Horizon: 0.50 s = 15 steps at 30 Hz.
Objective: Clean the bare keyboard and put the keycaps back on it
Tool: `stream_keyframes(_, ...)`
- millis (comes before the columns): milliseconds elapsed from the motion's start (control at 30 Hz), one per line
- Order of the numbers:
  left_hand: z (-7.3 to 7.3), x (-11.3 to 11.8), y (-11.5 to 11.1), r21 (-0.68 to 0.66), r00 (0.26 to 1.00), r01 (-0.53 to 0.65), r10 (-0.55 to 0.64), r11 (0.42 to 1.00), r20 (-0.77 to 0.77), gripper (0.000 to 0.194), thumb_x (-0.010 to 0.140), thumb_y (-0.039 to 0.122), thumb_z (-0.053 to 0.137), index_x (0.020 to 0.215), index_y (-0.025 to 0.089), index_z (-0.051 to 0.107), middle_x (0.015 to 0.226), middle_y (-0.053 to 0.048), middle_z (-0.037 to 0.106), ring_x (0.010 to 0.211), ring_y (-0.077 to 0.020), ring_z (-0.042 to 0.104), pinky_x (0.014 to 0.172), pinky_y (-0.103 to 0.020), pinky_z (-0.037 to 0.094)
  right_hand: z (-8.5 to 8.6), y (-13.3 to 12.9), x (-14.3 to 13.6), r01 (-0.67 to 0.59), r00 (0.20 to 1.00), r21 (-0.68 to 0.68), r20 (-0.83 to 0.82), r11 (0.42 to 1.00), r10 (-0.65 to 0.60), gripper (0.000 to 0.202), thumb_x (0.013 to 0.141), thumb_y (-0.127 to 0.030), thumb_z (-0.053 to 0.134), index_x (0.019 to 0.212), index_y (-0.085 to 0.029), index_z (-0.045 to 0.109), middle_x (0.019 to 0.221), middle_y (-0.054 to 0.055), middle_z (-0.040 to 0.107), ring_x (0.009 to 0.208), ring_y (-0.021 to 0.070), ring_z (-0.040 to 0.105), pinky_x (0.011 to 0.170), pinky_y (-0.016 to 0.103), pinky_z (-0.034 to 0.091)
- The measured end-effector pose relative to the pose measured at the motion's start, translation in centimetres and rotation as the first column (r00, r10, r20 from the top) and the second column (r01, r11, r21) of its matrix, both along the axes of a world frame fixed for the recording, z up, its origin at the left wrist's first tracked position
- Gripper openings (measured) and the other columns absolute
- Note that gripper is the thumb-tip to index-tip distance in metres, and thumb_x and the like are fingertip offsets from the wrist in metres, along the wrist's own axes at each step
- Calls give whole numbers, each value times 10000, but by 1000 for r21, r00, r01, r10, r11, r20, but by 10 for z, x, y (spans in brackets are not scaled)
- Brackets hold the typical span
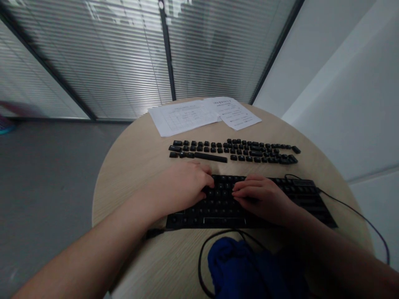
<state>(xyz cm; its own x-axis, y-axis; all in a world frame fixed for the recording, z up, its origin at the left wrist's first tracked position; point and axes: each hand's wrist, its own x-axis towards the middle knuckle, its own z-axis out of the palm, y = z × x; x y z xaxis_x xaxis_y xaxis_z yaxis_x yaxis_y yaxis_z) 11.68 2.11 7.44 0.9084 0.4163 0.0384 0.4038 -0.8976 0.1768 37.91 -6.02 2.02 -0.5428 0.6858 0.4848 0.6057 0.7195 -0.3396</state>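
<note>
A black keyboard (224,210) lies near the front of a round wooden table, with many of its key positions bare of caps. My left hand (187,182) rests over its left part, the fingers bent and their tips curled down among the keys. From the right, my right hand (263,197) reaches across the keyboard. Its fingers are pressed together, and the tips touch the middle of the key field. Whatever is between the fingertips of either hand is too small and dark to tell. Behind the keyboard, loose black keycaps (255,153) lie in rows, including a long spacebar cap (210,157).
Printed sheets of paper (187,117) lie at the far edge of the table (124,166). A black cable (352,207) runs off to the right, and another loop (202,253) curves in front of the keyboard. Blue cloth (237,265) is at the near edge. Blinds and a white wall stand behind.
</note>
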Motion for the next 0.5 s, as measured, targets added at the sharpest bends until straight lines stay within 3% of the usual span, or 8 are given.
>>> stream_keyframes(100,0,0,0,-5,1000,0,0,1000,5,205,824,140,719,974,259,793,1027,-30,754,985,-254,715,872,-383,544,4,-1,-1,-12,999,-34,46,999,13,137,944,-127,644,903,-222,733,979,21,801,761,143,706,763,328,538)
stream_keyframes(300,-3,1,2,-26,1000,1,-1,1000,17,203,828,135,708,966,261,788,1029,-30,747,988,-249,704,890,-382,528,7,-4,-3,133,980,-26,154,991,-128,151,934,-204,675,807,-223,755,893,52,709,839,203,626,806,386,514)
stream_keyframes(400,-4,0,3,-37,999,-3,4,999,36,221,816,123,705,965,263,789,1037,-28,746,990,-252,699,893,-388,522,5,-5,-3,138,979,-51,156,989,-129,120,910,-217,700,806,-227,759,876,49,678,856,211,621,806,394,508)
stream_keyframes(500,-5,-2,4,-23,998,2,-1,1000,64,205,810,142,720,956,267,791,1041,-30,745,1010,-263,694,894,-395,516,6,-7,-1,112,983,12,148,994,-112,95,917,-223,696,866,-240,775,877,44,671,837,202,610,780,385,503)
